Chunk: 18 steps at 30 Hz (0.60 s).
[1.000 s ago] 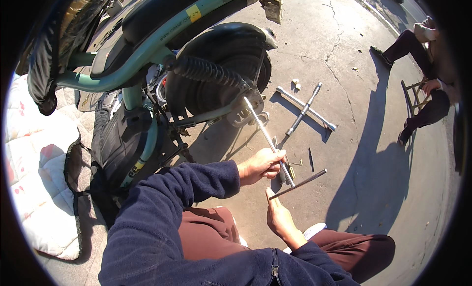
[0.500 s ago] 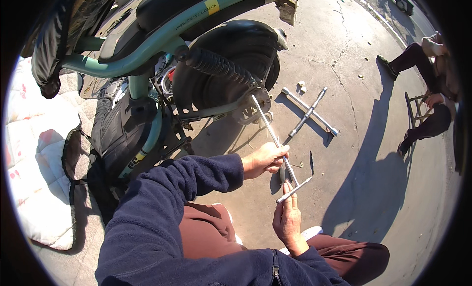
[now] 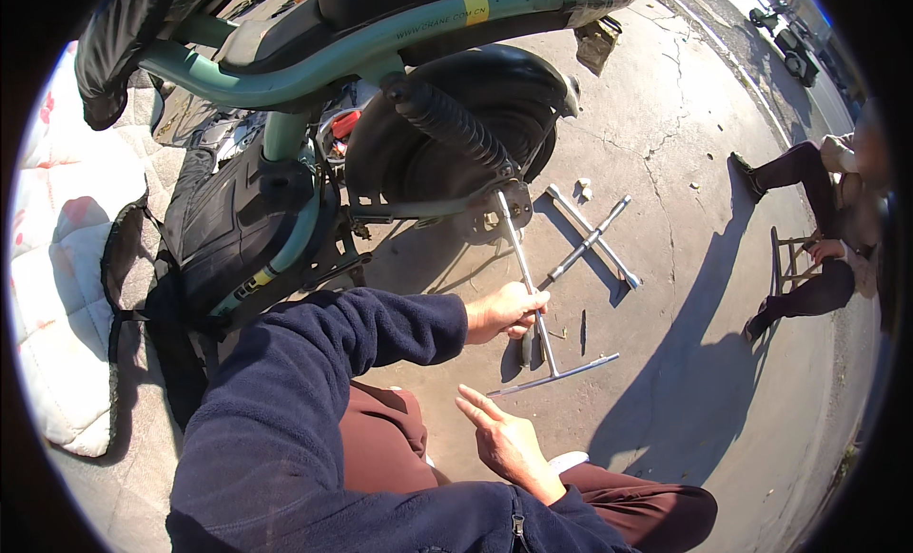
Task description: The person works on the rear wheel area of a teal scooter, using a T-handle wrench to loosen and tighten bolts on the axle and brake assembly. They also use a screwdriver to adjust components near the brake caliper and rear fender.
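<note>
My left hand [image 3: 502, 313] is closed around the shaft of a silver T-handle socket wrench [image 3: 517, 247]. The far tip of the wrench meets the metal bracket [image 3: 514, 209] at the lower end of a scooter's black coil shock absorber [image 3: 454, 131]. Toward me, the wrench's crossbar lies sideways and looks slightly smeared by motion. My right hand [image 3: 509, 446] is just below that crossbar, apart from it, with fingers stretched out and nothing in them. A tool with a dark handle [image 3: 526, 349] lies on the ground behind the shaft, partly hidden.
A four-way cross wrench [image 3: 613, 255] lies on the concrete right of the bracket, near a thin dark rod [image 3: 584, 332]. The green scooter frame [image 3: 285, 89] spans the top. A quilted cover [image 3: 71, 315] hangs at left. Another person sits on a stool [image 3: 791, 258] at right.
My right hand has come off the crossbar and moved toward me and left. The crossbar has turned to lie more sideways. My left hand still grips the shaft. The whole view has shifted slightly.
</note>
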Each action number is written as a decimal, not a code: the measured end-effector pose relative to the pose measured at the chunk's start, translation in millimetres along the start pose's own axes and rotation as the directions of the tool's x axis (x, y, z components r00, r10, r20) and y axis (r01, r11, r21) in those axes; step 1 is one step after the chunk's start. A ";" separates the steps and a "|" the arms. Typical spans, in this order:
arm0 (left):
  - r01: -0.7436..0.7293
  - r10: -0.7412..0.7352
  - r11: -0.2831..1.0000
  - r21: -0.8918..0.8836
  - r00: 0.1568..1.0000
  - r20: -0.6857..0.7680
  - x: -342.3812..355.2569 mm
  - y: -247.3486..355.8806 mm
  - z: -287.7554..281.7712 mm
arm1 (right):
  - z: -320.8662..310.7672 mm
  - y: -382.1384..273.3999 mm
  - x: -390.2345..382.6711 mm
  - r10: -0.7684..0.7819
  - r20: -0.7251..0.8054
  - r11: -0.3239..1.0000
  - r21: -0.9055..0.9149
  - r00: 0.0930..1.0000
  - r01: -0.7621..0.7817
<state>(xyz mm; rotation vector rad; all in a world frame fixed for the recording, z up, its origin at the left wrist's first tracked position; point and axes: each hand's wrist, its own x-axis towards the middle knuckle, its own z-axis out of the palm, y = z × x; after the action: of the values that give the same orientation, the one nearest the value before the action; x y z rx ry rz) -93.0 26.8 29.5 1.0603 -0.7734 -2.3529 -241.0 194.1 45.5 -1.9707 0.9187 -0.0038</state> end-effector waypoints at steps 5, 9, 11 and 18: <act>-0.001 0.001 1.000 0.002 1.000 0.010 -0.3 1.9 -5.0 | -47.4 29.4 15.8 0.713 -0.479 0.660 0.706 0.512 -0.258; -0.026 0.028 0.998 0.053 0.999 -0.034 -0.2 3.4 -10.5 | -88.8 27.7 -7.3 0.026 -0.858 1.000 0.026 0.513 -0.007; -0.013 0.016 0.998 0.069 0.999 -0.046 2.1 3.8 -11.0 | -95.8 14.7 -0.5 0.070 -0.741 0.997 0.034 0.668 -0.067; -0.065 0.065 0.997 0.048 0.998 -0.007 7.1 -0.4 -21.7 | -151.4 42.8 66.4 0.373 0.282 0.538 0.710 0.884 -0.454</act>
<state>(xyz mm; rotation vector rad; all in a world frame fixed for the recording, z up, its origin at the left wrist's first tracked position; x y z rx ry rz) -80.5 16.2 13.6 1.0490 -0.8524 -2.2841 -271.9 29.0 76.6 -0.9135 1.0742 -0.0203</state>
